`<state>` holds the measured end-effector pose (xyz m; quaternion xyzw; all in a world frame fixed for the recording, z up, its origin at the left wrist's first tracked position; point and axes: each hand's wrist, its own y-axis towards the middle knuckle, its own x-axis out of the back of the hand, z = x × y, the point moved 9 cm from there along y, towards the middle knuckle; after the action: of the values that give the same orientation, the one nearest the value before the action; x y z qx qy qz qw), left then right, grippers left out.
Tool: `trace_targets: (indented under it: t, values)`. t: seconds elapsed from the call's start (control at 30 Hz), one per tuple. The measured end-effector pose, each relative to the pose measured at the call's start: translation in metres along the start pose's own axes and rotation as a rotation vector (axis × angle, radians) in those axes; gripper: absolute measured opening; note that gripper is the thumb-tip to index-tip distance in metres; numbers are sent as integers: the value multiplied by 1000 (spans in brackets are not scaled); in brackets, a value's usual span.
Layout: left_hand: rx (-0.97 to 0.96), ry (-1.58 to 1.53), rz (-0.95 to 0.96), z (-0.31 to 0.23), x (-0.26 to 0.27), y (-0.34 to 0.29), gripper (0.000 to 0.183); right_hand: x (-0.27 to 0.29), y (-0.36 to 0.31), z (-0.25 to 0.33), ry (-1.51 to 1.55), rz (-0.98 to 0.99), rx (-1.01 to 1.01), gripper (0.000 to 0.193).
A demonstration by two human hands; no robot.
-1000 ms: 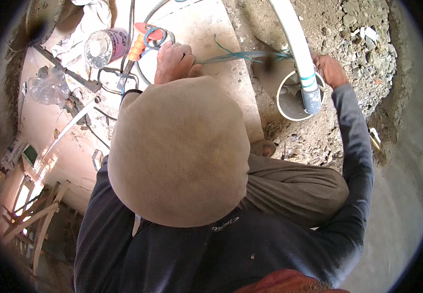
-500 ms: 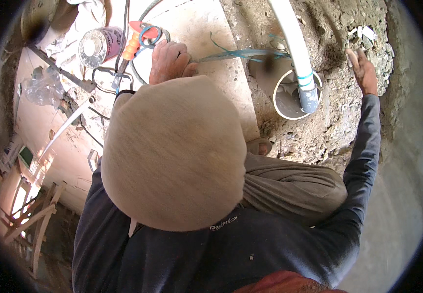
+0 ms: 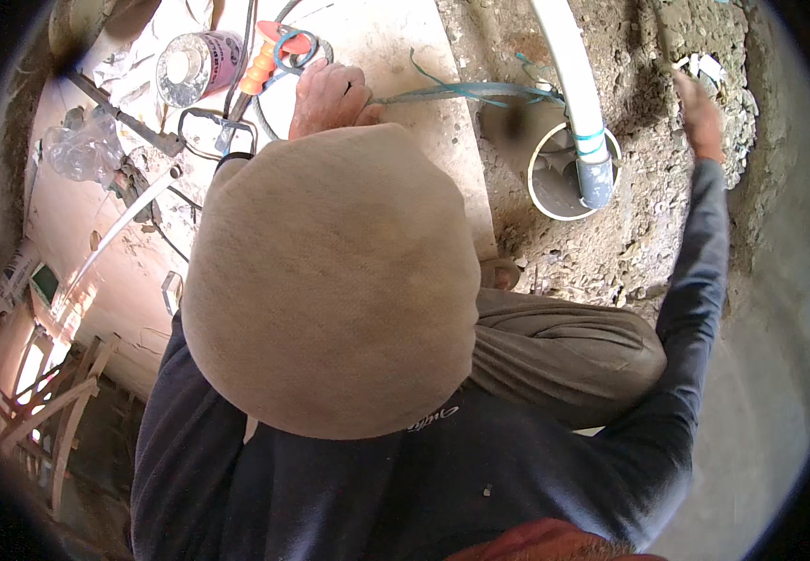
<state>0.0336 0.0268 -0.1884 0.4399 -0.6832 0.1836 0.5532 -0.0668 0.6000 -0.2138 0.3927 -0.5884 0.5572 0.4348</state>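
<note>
Neither my left hand nor my right hand is in view. Directly below me a co-worker in a beige cap (image 3: 330,280) and dark shirt (image 3: 536,477) squats, seen from behind. That person's left hand (image 3: 328,96) is bent on a pale board (image 3: 424,140), at the end of a bluish strip (image 3: 461,91); whether it grips the strip is unclear. The co-worker's right hand (image 3: 700,117), blurred, is over rubble (image 3: 648,168). Between those hands a white pipe (image 3: 569,56) with a grey end goes down into a wider round pipe opening (image 3: 541,192).
On the left are a tin can (image 3: 201,67), an orange-handled tool (image 3: 257,70), cables, a crumpled clear plastic bag (image 3: 82,150) and a thin white pipe (image 3: 129,224). Wooden framing (image 3: 73,421) is at lower left. A smooth grey surface (image 3: 770,374) borders the rubble at right.
The co-worker's right hand has shifted slightly over the rubble and is now blurred. The view has shifted a little; the co-worker's left hand keeps its place by the strip.
</note>
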Motion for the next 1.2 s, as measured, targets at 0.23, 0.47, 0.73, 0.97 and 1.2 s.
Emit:
trace_targets:
  t: [0.23, 0.47, 0.73, 0.97, 1.2]
  values:
    - [97, -98, 286, 15, -19, -2, 19, -45, -32, 87, 98, 344, 227, 83]
    - [13, -30, 69, -1, -2, -5, 22, -68, -17, 126, -75, 174, 453, 64]
    - [74, -60, 89, 10, -7, -11, 21, 35, 6, 2, 238, 67, -13, 66]
    - [101, -47, 163, 10, -13, -8, 24, -52, -40, 174, -144, 300, 419, 68]
    - [231, -5, 444, 17, -26, 0, 26, -54, -26, 143, -112, 347, 288, 75]
